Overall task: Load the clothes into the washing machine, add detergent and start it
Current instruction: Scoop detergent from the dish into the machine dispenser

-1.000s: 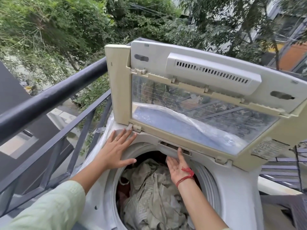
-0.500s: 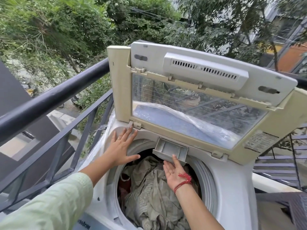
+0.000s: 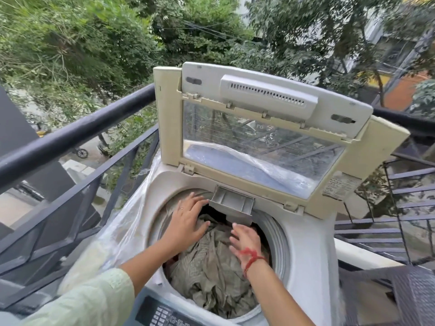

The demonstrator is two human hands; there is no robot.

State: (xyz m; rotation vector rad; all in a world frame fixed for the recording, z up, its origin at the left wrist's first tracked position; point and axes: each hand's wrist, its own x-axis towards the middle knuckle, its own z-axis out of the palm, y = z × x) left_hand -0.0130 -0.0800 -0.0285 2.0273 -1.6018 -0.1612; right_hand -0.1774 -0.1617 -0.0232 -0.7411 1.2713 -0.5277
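A top-loading washing machine [image 3: 303, 252] stands with its lid [image 3: 263, 128] raised upright. Olive and grey clothes [image 3: 211, 276] fill the drum. A grey detergent drawer [image 3: 231, 204] is pulled out from the back rim, above the drum. My left hand [image 3: 188, 222] hovers with spread fingers over the drum's left rim, its fingertips near the drawer's left corner. My right hand [image 3: 246, 240], with a red thread at the wrist, hangs open just below the drawer's front, holding nothing. The control panel [image 3: 164, 314] shows at the bottom edge.
A black balcony railing [image 3: 77, 132] runs along the left and behind the machine. Clear plastic sheeting [image 3: 117, 234] drapes the machine's left side. A metal staircase [image 3: 381, 222] drops away at the right. Trees and a street lie beyond.
The detergent drawer has come out of the back rim. My left hand left the machine's top corner and moved over the drum. My right hand let go of the drawer and drew back.
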